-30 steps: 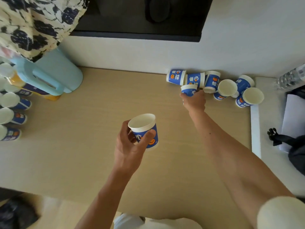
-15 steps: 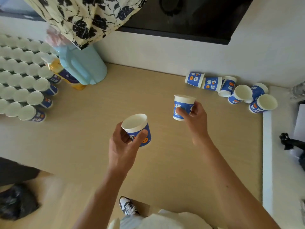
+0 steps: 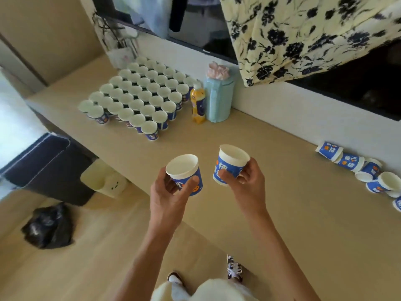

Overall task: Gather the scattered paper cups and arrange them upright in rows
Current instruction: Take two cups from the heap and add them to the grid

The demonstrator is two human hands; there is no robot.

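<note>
My left hand (image 3: 171,194) grips a blue and white paper cup (image 3: 185,173) upright above the wooden counter (image 3: 282,213). Just to its right, my right hand (image 3: 247,183) holds a second blue cup (image 3: 231,162), tilted slightly. Far left on the counter stand several upright cups in rows (image 3: 138,96). At the right edge, several scattered cups (image 3: 358,166) lie on their sides against the wall.
An orange drink bottle (image 3: 198,103) and a pale blue jug (image 3: 218,98) stand beside the rows. Floral cloth (image 3: 303,35) hangs above. Below the counter's left end are a dark bin (image 3: 50,168), a cream box (image 3: 104,181) and a black bag (image 3: 48,227).
My right hand lifted a cup from the scattered pile and carried it left beside my left hand's cup. My view swung left, bringing the rows of cups into sight.
</note>
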